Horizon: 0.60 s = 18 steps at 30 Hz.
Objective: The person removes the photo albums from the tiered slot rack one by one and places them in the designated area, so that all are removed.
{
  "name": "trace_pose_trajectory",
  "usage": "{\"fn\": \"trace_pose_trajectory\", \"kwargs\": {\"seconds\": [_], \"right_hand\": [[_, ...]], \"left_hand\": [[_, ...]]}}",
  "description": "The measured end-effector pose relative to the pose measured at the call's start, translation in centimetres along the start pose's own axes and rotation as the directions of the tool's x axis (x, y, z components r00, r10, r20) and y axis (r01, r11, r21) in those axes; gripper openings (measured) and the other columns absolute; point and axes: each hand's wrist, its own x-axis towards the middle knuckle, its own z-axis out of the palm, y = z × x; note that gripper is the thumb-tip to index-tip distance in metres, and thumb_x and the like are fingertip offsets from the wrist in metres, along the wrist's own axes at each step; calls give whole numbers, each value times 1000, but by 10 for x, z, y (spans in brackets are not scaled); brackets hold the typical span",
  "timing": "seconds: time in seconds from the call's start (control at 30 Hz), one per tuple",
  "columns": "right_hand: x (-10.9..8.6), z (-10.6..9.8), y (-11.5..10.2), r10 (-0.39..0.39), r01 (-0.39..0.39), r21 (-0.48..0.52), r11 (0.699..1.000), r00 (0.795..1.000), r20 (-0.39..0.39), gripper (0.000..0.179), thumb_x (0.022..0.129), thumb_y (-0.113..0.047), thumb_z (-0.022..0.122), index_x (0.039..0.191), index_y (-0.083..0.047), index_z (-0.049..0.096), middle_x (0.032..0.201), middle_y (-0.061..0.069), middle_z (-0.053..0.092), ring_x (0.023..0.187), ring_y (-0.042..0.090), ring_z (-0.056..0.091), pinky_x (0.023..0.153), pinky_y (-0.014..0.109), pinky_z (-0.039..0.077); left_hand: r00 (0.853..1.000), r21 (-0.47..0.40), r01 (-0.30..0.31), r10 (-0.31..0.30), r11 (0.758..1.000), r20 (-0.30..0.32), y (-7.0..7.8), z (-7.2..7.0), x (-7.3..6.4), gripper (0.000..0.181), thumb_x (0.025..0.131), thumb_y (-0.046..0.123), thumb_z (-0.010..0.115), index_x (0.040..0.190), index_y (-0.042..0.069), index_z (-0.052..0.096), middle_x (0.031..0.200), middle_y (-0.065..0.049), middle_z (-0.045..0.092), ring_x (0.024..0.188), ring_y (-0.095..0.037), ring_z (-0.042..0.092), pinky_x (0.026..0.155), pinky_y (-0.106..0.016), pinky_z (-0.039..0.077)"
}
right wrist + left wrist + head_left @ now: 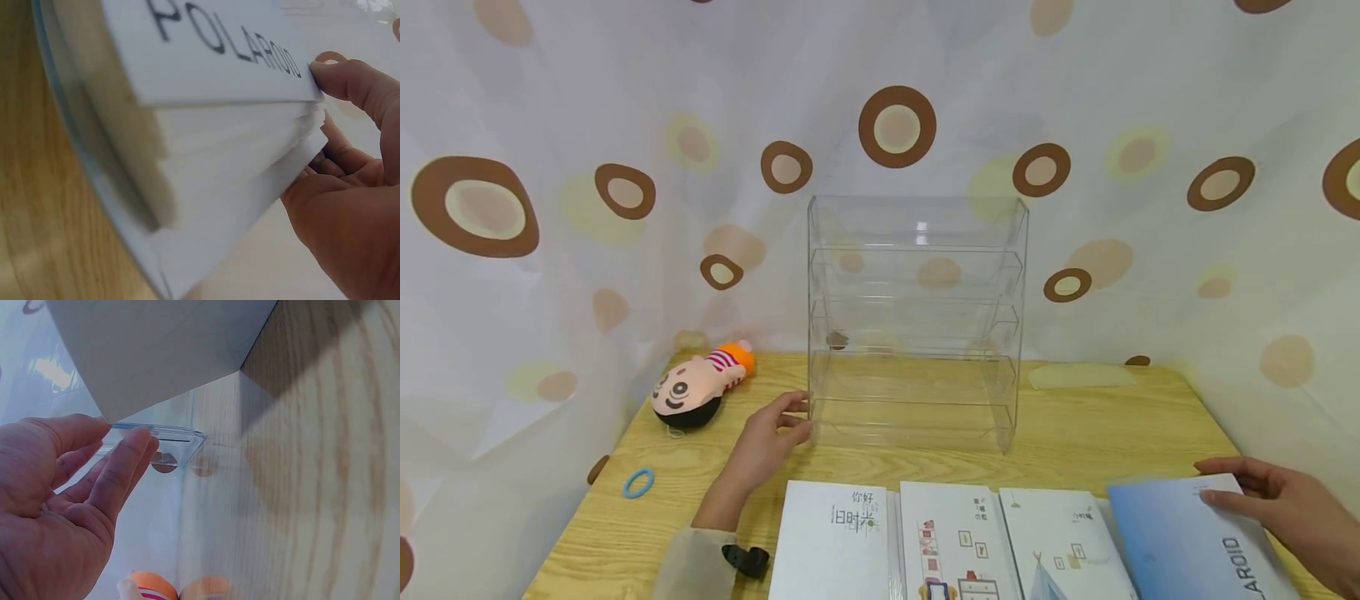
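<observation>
A clear acrylic rack (917, 325) with several tiers stands on the table. My left hand (767, 437) is at its lower left side, with fairly straight fingertips touching the edge; the left wrist view shows the fingers (119, 469) against the clear edge. At the right, my right hand (1288, 508) holds a blue-and-white photo album (1187, 525) marked POLAROID by its far right corner. In the right wrist view, the thumb (350, 81) lies on the cover and the other fingers are underneath, partly hidden. The album (206, 56) is tilted, its page edges showing.
Three white albums, the left one (831, 542), the middle one (955, 533) and the right one (1060, 542), lie along the table's near side. A doll (696, 392) and a blue ring (638, 483) lie at the left. Patterned sheeting (925, 67) surrounds the table.
</observation>
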Motion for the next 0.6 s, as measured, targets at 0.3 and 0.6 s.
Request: {"fn": "trace_pose_trajectory", "kwargs": {"seconds": [0.3, 0.6], "right_hand": [[14, 9, 18, 40, -45, -121, 992, 998, -40, 65, 102, -39, 85, 147, 4, 67, 128, 8, 79, 90, 12, 64, 77, 23, 58], [16, 11, 26, 116, -116, -1, 993, 993, -23, 61, 106, -32, 80, 149, 8, 63, 113, 5, 79, 87, 23, 71, 76, 33, 64]], "left_hand": [[1000, -2, 3, -3, 1000, 2, -1, 1, 0, 50, 109, 11, 72, 158, 9, 61, 146, -17, 71, 126, -32, 72, 100, -40, 68], [1000, -6, -3, 3, 1000, 2, -2, 0, 0, 50, 110, 12, 72, 158, 10, 60, 146, -16, 71, 125, -31, 72, 100, -39, 68]]}}
